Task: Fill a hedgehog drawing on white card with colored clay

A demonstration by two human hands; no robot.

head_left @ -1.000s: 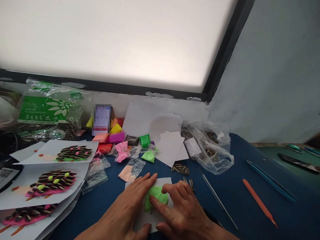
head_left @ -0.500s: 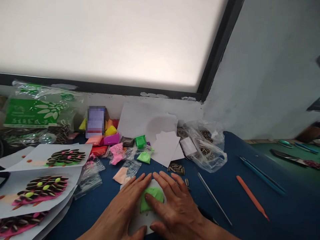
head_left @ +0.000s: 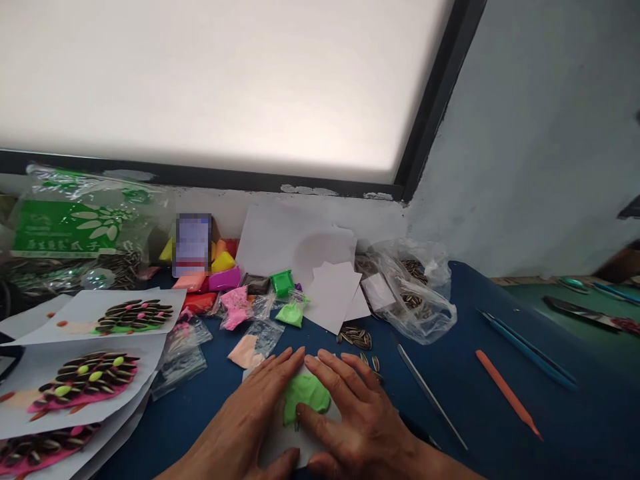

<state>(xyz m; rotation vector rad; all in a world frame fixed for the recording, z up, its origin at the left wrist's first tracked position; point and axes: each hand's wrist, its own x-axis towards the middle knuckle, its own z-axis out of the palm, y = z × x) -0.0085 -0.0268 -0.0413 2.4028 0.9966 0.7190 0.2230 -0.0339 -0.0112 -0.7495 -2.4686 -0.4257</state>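
Note:
A flattened piece of light green clay (head_left: 309, 392) lies on a small white sheet of paper (head_left: 285, 445) in front of me. My left hand (head_left: 255, 413) rests along the paper's left side, its fingers stretched out beside the clay. On the other side, my right hand (head_left: 357, 407) has its fingers extended, and its thumb presses on the clay's lower edge. Below that edge a small looped mark or piece shows, too small to name. Neither hand grips anything. Just beyond my right fingertips lies a small pile of sunflower seeds (head_left: 356, 337).
Paper sheets with seed-and-clay hedgehogs (head_left: 87, 380) are stacked at left. Behind are bagged clay packs (head_left: 283, 283), blank paper cards (head_left: 331, 293) and a plastic bag of seeds (head_left: 413, 300). To the right lie a metal tool (head_left: 433, 397), an orange tool (head_left: 507, 393) and blue tweezers (head_left: 527, 350).
My right thumb has slid from the middle of the green clay down to its lower edge. More of the clay's surface now shows. My left hand has hardly moved.

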